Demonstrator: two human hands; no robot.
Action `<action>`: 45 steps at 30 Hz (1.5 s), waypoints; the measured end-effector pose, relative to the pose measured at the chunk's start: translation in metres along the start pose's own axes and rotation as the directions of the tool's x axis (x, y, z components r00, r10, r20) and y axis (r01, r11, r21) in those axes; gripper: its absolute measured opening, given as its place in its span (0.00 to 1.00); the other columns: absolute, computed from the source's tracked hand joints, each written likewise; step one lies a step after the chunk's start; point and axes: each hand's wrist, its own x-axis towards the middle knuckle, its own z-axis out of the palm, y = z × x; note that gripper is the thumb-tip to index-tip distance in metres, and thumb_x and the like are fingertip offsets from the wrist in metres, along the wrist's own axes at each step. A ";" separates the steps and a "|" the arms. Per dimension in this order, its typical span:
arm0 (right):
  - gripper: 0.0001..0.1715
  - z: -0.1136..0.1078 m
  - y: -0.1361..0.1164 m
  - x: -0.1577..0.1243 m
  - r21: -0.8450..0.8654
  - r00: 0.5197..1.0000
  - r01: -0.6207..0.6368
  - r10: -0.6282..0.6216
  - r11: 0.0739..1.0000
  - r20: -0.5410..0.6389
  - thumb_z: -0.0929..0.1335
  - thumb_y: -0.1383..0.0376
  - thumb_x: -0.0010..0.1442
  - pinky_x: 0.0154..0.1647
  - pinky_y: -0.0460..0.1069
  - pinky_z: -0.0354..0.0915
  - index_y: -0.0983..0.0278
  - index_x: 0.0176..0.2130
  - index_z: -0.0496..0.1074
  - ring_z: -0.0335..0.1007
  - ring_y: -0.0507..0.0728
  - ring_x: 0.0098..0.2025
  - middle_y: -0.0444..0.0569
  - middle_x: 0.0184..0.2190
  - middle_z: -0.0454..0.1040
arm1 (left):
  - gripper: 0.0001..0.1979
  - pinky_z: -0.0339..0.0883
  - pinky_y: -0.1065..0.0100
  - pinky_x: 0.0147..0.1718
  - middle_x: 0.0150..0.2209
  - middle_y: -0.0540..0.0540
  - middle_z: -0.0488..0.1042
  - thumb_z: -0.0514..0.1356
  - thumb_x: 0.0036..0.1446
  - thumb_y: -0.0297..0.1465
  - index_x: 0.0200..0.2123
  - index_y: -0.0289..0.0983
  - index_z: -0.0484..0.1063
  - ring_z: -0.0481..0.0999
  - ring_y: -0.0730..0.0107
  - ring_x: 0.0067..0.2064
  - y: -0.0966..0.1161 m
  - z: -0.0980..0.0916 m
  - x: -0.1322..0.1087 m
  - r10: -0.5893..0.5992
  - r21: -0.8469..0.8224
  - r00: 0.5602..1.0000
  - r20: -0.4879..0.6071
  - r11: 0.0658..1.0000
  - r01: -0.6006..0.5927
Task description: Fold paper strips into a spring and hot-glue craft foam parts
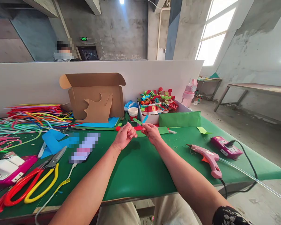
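- Narrow green and blue paper-like strips point(137, 121) crossed above the far half of the broad green-covered table point(133, 178), near the middle of the surface's far edge.
- White open box point(152, 120), heaped with colourful spring figures point(157, 101), stood by the far edge just behind the strips; a forward push might have toppled the heap.
- Pink plastic glue gun point(209, 157) lay toward the right edge, nozzle inward; if hot, it could have burned a straying right forearm, and its looping black cord point(248, 156) could have snagged.
- Left hand point(125, 136) was curled into a loose fist; whether around anything, I could not tell.
- Right hand point(151, 132) pinched both strips narrowly; a slackened pinch could have let their crossing skew.
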 end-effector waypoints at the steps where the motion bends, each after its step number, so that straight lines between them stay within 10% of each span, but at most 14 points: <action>1: 0.17 0.000 0.000 0.000 -0.005 1.000 0.001 -0.001 1.000 0.002 0.80 0.60 0.37 0.28 0.44 0.69 0.64 0.23 0.73 0.64 0.46 0.20 0.40 0.17 0.70 | 0.29 0.61 0.67 0.26 0.16 0.57 0.48 0.60 0.52 0.56 0.17 0.39 0.55 0.53 0.77 0.20 0.000 0.000 0.000 0.000 0.013 1.000 -0.013 1.000 0.000; 11: 0.19 0.001 -0.001 -0.001 0.002 1.000 0.028 -0.028 1.000 -0.003 0.80 0.59 0.34 0.27 0.44 0.68 0.64 0.24 0.74 0.64 0.46 0.20 0.39 0.17 0.70 | 0.16 0.64 0.68 0.29 0.18 0.54 0.63 0.71 0.44 0.40 0.24 0.37 0.70 0.63 0.76 0.23 -0.005 -0.006 0.000 0.001 0.086 0.999 0.044 0.996 -0.005; 20: 0.22 0.009 0.002 -0.011 -0.051 0.998 0.053 -0.051 0.997 0.045 0.80 0.56 0.32 0.29 0.45 0.67 0.63 0.23 0.71 0.64 0.47 0.21 0.39 0.18 0.70 | 0.23 0.66 0.69 0.29 0.31 0.48 0.76 0.74 0.35 0.42 0.34 0.36 0.74 0.70 0.75 0.27 -0.017 -0.005 0.005 -0.069 0.138 0.981 -0.179 0.986 0.095; 45: 0.22 0.012 0.012 -0.020 -0.119 0.997 0.016 -0.007 0.993 0.073 0.81 0.57 0.32 0.34 0.49 0.70 0.65 0.26 0.75 0.68 0.49 0.23 0.42 0.20 0.74 | 0.20 0.61 0.71 0.24 0.21 0.50 0.71 0.73 0.32 0.43 0.24 0.34 0.75 0.68 0.74 0.24 -0.027 -0.015 0.011 0.023 0.295 0.947 -0.320 0.953 0.076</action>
